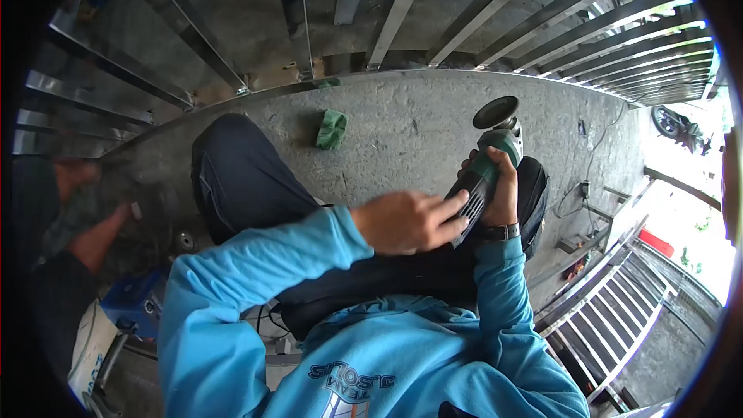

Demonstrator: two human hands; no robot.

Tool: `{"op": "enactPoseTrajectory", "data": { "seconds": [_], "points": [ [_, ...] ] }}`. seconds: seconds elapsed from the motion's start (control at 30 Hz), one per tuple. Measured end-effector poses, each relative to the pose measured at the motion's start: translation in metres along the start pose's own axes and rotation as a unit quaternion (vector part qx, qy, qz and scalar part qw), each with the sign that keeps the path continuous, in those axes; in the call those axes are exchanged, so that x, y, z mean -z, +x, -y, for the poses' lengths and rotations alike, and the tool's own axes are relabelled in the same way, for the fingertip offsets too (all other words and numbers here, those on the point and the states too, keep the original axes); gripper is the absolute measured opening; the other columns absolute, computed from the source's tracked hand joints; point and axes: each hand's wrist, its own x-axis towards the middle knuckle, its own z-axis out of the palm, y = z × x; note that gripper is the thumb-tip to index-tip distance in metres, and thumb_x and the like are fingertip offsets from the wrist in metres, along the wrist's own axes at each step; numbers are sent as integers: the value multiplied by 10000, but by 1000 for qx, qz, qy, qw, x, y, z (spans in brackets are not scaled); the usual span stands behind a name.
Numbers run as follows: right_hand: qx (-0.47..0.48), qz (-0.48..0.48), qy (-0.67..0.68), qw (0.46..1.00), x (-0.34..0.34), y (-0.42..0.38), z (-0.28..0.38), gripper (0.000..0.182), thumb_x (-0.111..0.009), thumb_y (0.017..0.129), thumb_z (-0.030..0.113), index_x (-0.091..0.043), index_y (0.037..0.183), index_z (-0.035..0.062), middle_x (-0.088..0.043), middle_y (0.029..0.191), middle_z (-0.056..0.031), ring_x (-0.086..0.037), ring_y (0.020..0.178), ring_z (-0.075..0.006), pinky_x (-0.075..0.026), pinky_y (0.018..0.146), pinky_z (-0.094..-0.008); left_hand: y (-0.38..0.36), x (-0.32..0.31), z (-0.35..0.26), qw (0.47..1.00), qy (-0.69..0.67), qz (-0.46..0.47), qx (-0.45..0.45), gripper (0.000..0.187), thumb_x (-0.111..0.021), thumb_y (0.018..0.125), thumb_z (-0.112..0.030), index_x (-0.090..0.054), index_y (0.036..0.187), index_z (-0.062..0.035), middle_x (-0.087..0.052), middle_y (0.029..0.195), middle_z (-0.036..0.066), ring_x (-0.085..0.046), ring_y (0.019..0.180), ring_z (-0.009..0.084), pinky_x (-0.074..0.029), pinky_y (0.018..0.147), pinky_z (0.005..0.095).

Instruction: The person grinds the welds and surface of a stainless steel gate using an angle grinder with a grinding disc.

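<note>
My right hand point(501, 186), with a dark watch at its wrist, is wrapped round the body of a green and black angle grinder point(481, 178). The grinder's round disc point(495, 112) points up and away from me. My left hand point(406, 222) is slightly blurred beside the grinder's black rear end, its fingers apart and the fingertips at or very near the casing. I cannot tell whether they touch it. On the concrete floor point(387, 124) beyond my knees lies a crumpled green cloth point(331, 129).
A metal frame with parallel bars point(402, 15) spans the far side. Another person's forearm point(101, 238) shows at the left, near a blue machine point(139, 302). A white barred frame point(619, 317), cables point(569, 193) and a motorcycle point(681, 128) are at the right.
</note>
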Motion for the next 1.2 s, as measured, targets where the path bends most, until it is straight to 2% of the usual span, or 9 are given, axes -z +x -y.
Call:
{"op": "enactPoseTrajectory", "data": {
  "seconds": [0.07,0.17,0.27,0.47,0.57,0.73,0.77,0.87,1.2],
  "points": [
    [15,-10,-12,1000,-1,3,7,332,-662,860,223,-530,1089,22,-609,915,-104,-647,774,-250,-577,688,-392,5,3,42,971,-235,41,15,592,-709,857,-386,-578,1271,16,-594,1283,279,-669,1051,346,-571,908,391],
    [10,-8,2,1000,-5,12,6,338,-665,862,226,-536,1097,19,-614,908,-105,-647,782,-258,-575,716,-402,-7,-13,105,857,-94,293,414,1015,-739,730,-695,-447,1413,-2,-539,1355,276,-578,1215,398,-490,1028,467],
    [7,24,13,1000,-7,23,-16,337,-677,860,229,-547,1085,15,-627,917,-99,-645,819,-258,-564,777,-401,-88,-98,157,749,99,219,618,1036,-737,791,-596,-288,1493,20,-460,1401,296,-514,1276,411,-445,1069,466],
    [26,-10,-63,998,-13,35,-80,408,-707,822,104,-493,1168,66,-596,965,-114,-651,818,-257,-575,697,-417,-144,-164,193,697,-28,188,691,1041,-746,810,-502,-186,1537,-12,-363,1472,275,-471,1324,378,-414,1102,443],
    [88,-66,-244,963,-23,32,-89,965,-839,663,78,-245,1422,27,-539,1155,-140,-585,1006,-234,-510,830,-352,-145,-183,204,703,27,-1,710,875,-686,846,-502,-365,1463,30,-497,1386,257,-554,1233,388,-443,1045,418],
    [136,-79,-273,949,-26,38,-96,958,-841,656,97,-255,1410,23,-528,1207,-163,-565,1089,-254,-486,900,-355,-66,-107,162,547,-491,-173,655,664,-498,940,-504,-623,1234,78,-670,1105,266,-635,1082,359,-459,926,417],
    [157,-98,-310,933,-24,44,-100,958,-845,659,99,-257,1411,21,-531,1197,-156,-577,1059,-258,-497,886,-363,-65,-110,159,713,-344,-183,583,594,-503,976,-442,-586,1291,54,-666,1020,245,-661,943,344,-483,872,415],
    [174,-120,-367,906,-28,44,-100,954,-844,658,137,-260,1404,25,-568,1175,-189,-612,1043,-304,-506,888,-385,-22,-68,121,800,-235,-185,519,540,-505,1003,-408,-580,1315,27,-658,937,241,-659,921,348,-489,853,406],
    [144,-127,-413,890,-31,42,-99,970,-850,636,166,-287,1415,40,-572,1146,-180,-606,1016,-283,-502,868,-366,-29,-82,118,852,-81,-31,517,577,-506,1008,-401,-462,1461,-45,-496,1251,240,-581,1109,411,-499,974,425]
  ]
}}
